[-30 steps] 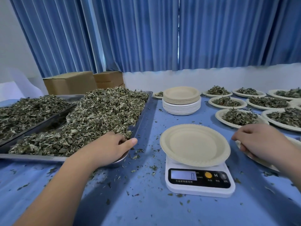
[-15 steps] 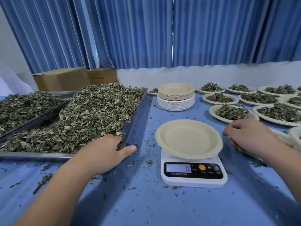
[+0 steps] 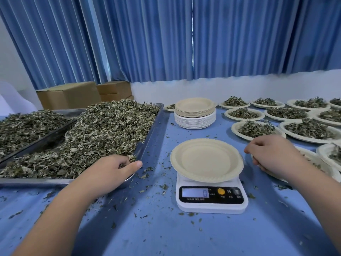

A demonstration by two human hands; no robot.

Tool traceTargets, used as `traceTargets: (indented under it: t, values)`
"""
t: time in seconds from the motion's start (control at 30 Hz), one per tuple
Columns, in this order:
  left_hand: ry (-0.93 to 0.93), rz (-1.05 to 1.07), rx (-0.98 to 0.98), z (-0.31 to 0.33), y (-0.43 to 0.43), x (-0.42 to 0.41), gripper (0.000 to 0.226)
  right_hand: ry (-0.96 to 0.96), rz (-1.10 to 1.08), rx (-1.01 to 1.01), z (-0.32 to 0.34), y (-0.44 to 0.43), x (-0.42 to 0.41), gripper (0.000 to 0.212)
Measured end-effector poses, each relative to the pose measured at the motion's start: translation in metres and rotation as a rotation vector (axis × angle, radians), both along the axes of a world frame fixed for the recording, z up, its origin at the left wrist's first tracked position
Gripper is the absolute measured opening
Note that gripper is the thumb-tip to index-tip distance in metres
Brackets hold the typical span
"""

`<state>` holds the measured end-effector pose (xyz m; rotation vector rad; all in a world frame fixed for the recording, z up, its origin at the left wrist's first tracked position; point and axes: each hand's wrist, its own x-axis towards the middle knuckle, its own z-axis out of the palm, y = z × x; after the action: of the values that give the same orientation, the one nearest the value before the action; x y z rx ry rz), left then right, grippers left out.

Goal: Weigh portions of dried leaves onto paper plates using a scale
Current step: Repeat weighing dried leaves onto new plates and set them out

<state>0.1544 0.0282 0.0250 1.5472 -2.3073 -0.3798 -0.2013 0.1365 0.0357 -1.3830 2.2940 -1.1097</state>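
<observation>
- You are working with dried leaves point(image 3: 103, 133) that are showing as crumpled grey-green and pale flakes, heaping high in the nearer metal tray point(image 3: 155, 124) left of the scale.
- A second metal tray point(image 3: 41, 141) is lying further left with a darker, flatter layer of the same leaves: two trays in all.
- Your left hand point(image 3: 110, 170) is curling down at the near right corner of the heaped tray, fingers dug into the leaves and the thumb pointing right. It is clamping over a small metal bowl point(image 3: 129, 179), of which only a sliver of rim is showing under the palm.
- One white digital scale point(image 3: 211, 199) is sitting in the middle of the blue worktop point(image 3: 166, 233), its display reading 0 beside a yellow button.
- One empty paper plate point(image 3: 205, 159), cream with a fluted rim, is resting on the scale.
- Your right hand point(image 3: 273, 154) is lying just right of that plate, fingers curled together around the left rim of a leaf-filled plate point(image 3: 330, 171).
- Counting that one, twelve filled paper plates point(image 3: 232, 129) are showing along the right and back, some cut off by the frame edge.
- One stack of paper plates point(image 3: 195, 117) is standing behind the scale, cream ones on top of white ones.
- Leaf crumbs point(image 3: 147, 169) are lying scattered over the worktop around the scale.
- Cardboard boxes point(image 3: 70, 95), at least two, are standing behind the trays in front of blue curtains point(image 3: 147, 43).
</observation>
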Motion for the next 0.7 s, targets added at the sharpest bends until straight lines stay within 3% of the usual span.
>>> traceTargets:
  t: [0.23,0.57,0.7]
  values:
    - [0.012,0.085,-0.088,-0.001,0.006,-0.005,0.044,0.022,0.015,-0.015,-0.004,-0.003,0.003,0.023]
    - [0.251,0.261,-0.107,0.017,-0.003,-0.013,0.028,-0.028,0.02,-0.037,-0.006,-0.004,-0.007,0.026]
    - [0.385,0.24,-0.245,0.043,-0.001,-0.025,0.039,-0.058,0.002,-0.058,-0.006,-0.006,-0.012,0.026]
